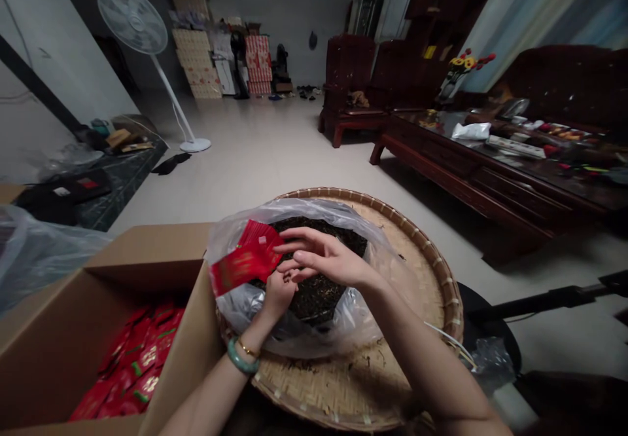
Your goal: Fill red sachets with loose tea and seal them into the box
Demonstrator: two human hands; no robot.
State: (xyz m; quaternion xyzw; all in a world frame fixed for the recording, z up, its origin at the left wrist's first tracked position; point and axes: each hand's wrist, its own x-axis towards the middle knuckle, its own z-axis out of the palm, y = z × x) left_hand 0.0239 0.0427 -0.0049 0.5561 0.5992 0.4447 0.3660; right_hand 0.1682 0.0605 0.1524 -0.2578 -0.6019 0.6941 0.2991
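Note:
My left hand [280, 292] is closed at the near edge of a fanned stack of red packets [252, 253] and appears to grip them; one packet sticks out to the left and is blurred. My right hand [326, 256] hovers just to the right, its fingers stretched out and apart, the fingertips close to the packets. Beneath both hands, a clear plastic bag [377, 275] lies open, full of dark, dried, leaf-like bits [318, 298]. The bag rests on a round woven bamboo tray [338, 390]. Where my left fingers meet the packets is partly hidden.
An open cardboard box [191, 331] with many red packets [142, 364] inside stands left of the tray. A black stand arm [544, 302] reaches in from the right. Beyond are a dark wooden table [471, 181], a white fan [135, 20] and stacked boxes [199, 63].

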